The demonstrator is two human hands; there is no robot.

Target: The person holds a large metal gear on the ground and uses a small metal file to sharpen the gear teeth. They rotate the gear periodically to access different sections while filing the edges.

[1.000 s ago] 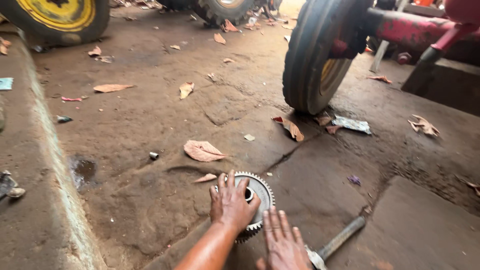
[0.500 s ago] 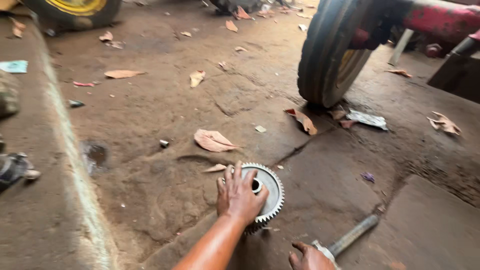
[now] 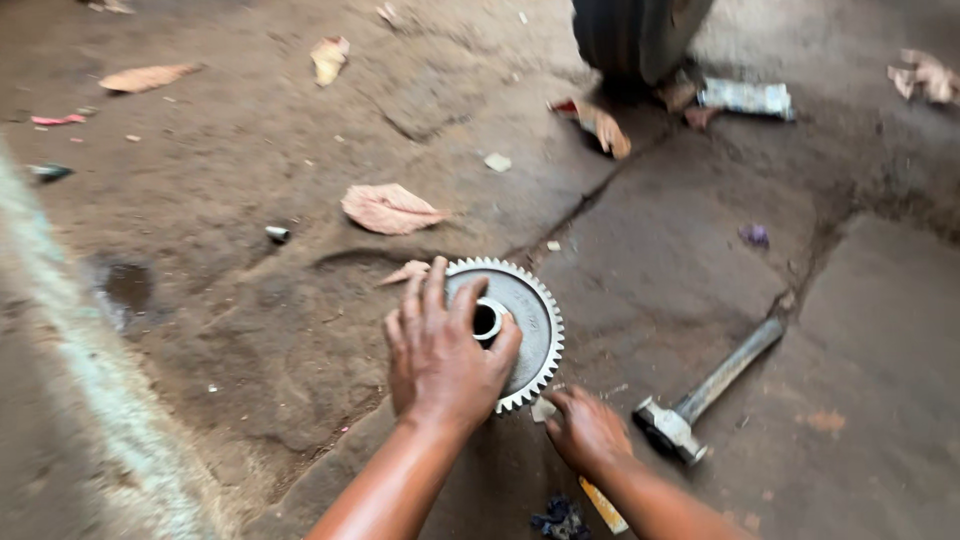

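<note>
at the bottom centre of the frame, a small dark blue scrap [image 3: 558,518] lies on the ground beside a yellowish strip [image 3: 603,506] that runs under the right forearm. just above, the right hand [image 3: 585,430] rests knuckles-up on the ground, fingers curled over a small pale piece [image 3: 543,409] at the gear's lower edge; whether it grips that piece cannot be told. to its right, just beside it but apart, lies a hammer [image 3: 705,390], head toward the lower centre, handle pointing to the upper right.

left of the right hand, the left hand [image 3: 440,350] lies spread, palm down, on a toothed metal gear [image 3: 515,325], fingers open across its face and thumb at the central hub hole. the gear lies flat on the dirt-crusted concrete floor [image 3: 680,230], at lower centre of the frame.

further up, a dry leaf [image 3: 390,209] lies in the middle left, with a second leaf [image 3: 596,124] at upper centre. a dark tyre [image 3: 638,35] stands at the top edge, a crumpled silver wrapper [image 3: 745,97] just right of it.
</note>
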